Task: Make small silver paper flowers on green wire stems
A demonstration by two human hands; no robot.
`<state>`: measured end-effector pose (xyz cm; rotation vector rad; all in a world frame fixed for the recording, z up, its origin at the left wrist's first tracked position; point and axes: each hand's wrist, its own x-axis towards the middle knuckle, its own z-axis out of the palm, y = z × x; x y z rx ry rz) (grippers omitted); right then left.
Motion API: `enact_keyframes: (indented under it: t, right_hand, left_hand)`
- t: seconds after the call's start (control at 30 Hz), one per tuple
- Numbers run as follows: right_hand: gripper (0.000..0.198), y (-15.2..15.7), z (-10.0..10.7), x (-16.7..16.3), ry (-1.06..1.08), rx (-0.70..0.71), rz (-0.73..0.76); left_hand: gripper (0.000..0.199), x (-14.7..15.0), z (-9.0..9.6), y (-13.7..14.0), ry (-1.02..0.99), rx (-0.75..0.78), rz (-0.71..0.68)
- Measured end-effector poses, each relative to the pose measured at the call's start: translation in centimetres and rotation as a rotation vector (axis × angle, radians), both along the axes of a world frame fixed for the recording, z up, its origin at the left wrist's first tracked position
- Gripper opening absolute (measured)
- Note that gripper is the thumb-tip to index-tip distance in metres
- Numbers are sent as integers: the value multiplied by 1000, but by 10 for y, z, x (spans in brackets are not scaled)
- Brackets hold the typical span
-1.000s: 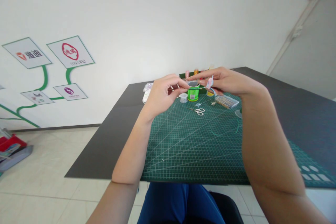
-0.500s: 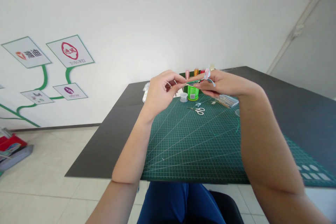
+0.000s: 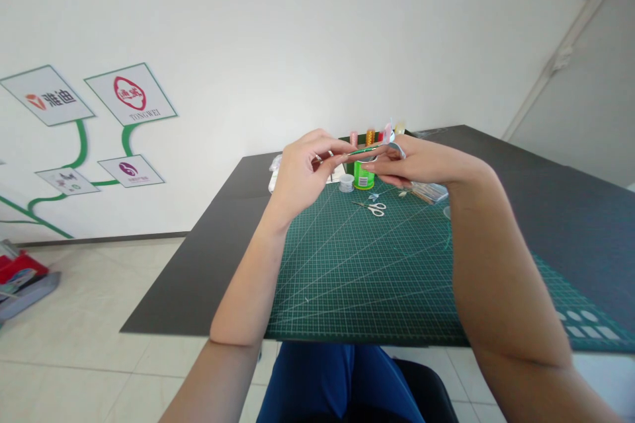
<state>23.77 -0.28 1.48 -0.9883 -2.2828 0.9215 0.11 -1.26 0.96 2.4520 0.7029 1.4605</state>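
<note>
My left hand [image 3: 308, 162] is closed in a pinch at the left end of a thin green stem [image 3: 364, 151]. The stem belongs to a small artificial flower with pink and pale blue petals [image 3: 387, 133]. At the petal end, my right hand [image 3: 426, 157] holds the flower, a pale blue strip curling over its fingers. Both hands are raised above the far part of the green cutting mat [image 3: 367, 264]. The exact contact of the right fingertips is partly hidden. Below the hands lie white-handled scissors [image 3: 376, 209], with a small pale blue piece [image 3: 374, 197] just behind them.
Behind my hands stand a bright green tub [image 3: 364, 178], a small clear cup [image 3: 346, 183] and thread spools [image 3: 370, 137]. A clear packet of thin sticks [image 3: 430, 192] lies by my right wrist. The black table [image 3: 198, 264] meets a white wall [image 3: 317, 46].
The right thumb and fingers have shifted slightly along the stem, and the flower has turned and tilted up a little. The left hand keeps its pinch.
</note>
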Motion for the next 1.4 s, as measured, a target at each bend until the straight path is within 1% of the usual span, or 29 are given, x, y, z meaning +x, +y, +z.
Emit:
enact_keyframes:
  t: [0.13, 0.3, 0.4, 0.5, 0.57, 0.63, 0.73, 0.8, 0.93, 1.13, 1.27, 1.4]
  right_hand:
    - [19, -2, 1, -1, 13, -22, 4]
    - [25, -3, 3, 1, 65, 31, -30]
    - [35, -5, 2, 2, 175, 7, -23]
    - [46, -6, 0, 3, 353, -18, -27]
    - [49, -6, -1, 4, 471, -8, -57]
    - [49, -5, -1, 5, 520, 15, -122]
    - [47, 1, -2, 8, 459, 42, -251]
    - [42, 7, -5, 10, 415, 55, -327]
    - [33, 21, -12, 15, 398, 87, -470]
    - [31, 23, -13, 20, 302, 58, -549]
    - [31, 21, -13, 26, 243, 37, -575]
    - [36, 23, -17, 33, 222, 78, -587]
  left_hand:
    - [13, 0, 1, -1, 1, 1, -6]
    - [12, 1, 2, 0, 1, 5, -4]
    - [12, 0, 1, 0, -8, 1, -10]
    - [13, 0, 0, 2, -26, -27, -36]
    - [13, -1, -1, 4, -40, -45, -54]
    - [13, -2, -1, 5, -56, -56, -61]
    - [14, -3, -2, 7, -74, -81, -56]
    - [14, -3, -3, 8, -82, -99, -58]
    - [13, -4, -4, 10, -100, -114, -62]
    - [12, -4, -5, 11, -108, -89, -43]
    - [11, -5, -5, 12, -129, -114, -42]
    - [13, -6, -6, 14, -141, -118, -26]
